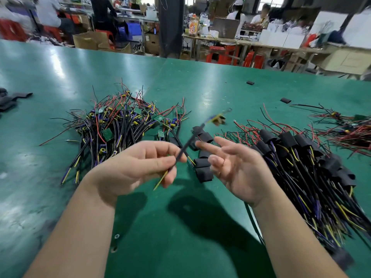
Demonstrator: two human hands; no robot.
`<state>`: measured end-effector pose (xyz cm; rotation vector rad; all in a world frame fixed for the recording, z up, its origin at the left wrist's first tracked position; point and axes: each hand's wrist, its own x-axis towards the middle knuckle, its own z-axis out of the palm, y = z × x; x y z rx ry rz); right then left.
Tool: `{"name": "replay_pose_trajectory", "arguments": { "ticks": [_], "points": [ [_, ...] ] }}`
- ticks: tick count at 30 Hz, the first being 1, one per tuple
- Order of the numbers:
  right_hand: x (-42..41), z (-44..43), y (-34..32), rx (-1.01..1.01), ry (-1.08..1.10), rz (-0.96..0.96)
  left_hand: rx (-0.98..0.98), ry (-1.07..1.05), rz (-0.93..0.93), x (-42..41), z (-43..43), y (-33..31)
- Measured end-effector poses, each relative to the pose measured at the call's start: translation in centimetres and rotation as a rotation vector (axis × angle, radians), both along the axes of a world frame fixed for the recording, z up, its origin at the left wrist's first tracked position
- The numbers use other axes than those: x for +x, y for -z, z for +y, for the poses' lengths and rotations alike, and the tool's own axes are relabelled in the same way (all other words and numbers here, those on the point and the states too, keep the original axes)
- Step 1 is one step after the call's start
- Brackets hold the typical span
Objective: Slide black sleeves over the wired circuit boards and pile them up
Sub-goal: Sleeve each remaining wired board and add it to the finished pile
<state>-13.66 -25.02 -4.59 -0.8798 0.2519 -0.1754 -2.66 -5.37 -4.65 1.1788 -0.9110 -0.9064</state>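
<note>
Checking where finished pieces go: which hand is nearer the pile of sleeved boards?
Right. The right hand is open just left of the pile of sleeved boards; the left hand, pinching the cable of a wired circuit board, is farther left, past the loose black sleeves.

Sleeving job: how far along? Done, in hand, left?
Done: a sleeved pile lies right of the hands. In hand: the left hand pinches the cable of one wired board, bare and motion-blurred; the right hand is open, holding no sleeve. Left: the unsleeved pile on the left looks roughly as big, another bare bunch lies far right, and loose sleeves wait between the piles.
</note>
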Motion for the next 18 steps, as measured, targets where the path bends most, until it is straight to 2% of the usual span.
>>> {"name": "replay_pose_trajectory", "arguments": {
  "ticks": [3,5,7,9,12,15,17,18],
  "points": [
    [-1.0,-1.1,-0.9,0.266,-0.110,-0.218,0.050,0.179,-0.052,-0.2,0.4,0.0],
    [-1.0,-1.4,-1.1,0.274,0.009,-0.300,0.084,0.224,-0.072,0.0,0.5,0.1],
    [-0.8,-1.5,-1.3,0.115,0.180,-0.281,0.122,0.237,-0.082,0.1,0.4,0.2],
    [-0.6,-1.2,-1.3,-0.063,0.261,-0.220,0.190,0.175,-0.071,0.2,0.0,0.3],
    [-0.3,0.0,-0.5,-0.303,0.271,-0.128,0.261,-0.001,-0.038,-0.2,-1.5,0.7],
    [0.1,1.5,0.3,-0.482,0.262,-0.073,0.193,-0.191,-0.025,-1.0,-3.0,1.0],
    [0.4,2.1,0.5,-0.503,0.269,-0.057,0.163,-0.356,-0.123,-1.2,-3.5,1.5],
    [0.5,2.2,0.7,-0.489,0.276,-0.046,0.174,-0.449,-0.233,-1.1,-3.6,1.8]
  ]
}}
